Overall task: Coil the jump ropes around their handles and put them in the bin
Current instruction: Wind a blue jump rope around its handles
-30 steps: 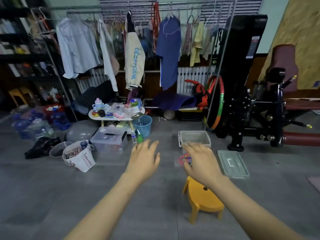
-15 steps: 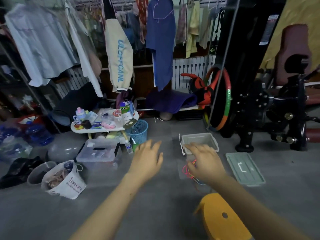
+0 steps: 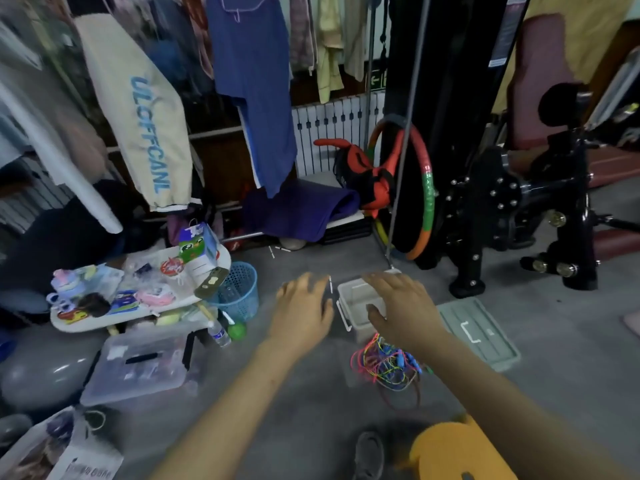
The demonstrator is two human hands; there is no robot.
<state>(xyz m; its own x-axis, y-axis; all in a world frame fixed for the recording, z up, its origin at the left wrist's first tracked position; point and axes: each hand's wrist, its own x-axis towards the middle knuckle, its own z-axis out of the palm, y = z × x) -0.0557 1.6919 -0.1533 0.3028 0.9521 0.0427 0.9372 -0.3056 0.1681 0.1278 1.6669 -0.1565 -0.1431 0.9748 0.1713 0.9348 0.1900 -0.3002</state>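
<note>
A tangle of coloured jump ropes (image 3: 388,367), pink, yellow, blue and green, lies loose on the grey floor. Just beyond it stands a small clear bin (image 3: 349,296), open at the top. My right hand (image 3: 405,306) hovers over the bin's near right part with relaxed fingers and holds nothing. My left hand (image 3: 303,310) is held out to the left of the bin, fingers spread, also holding nothing. Neither hand touches the ropes.
The bin's grey-green lid (image 3: 481,332) lies on the floor to the right. A yellow stool (image 3: 453,452) stands near my shoe (image 3: 369,453). Left are a lidded clear box (image 3: 138,368), a blue basket (image 3: 239,289) and a cluttered low table (image 3: 83,325). A black exercise machine (image 3: 502,202) stands behind right.
The view has moved closer and lower toward the bin and ropes. Both hands stay outstretched and hold nothing; the ropes now show fully below my right wrist.
</note>
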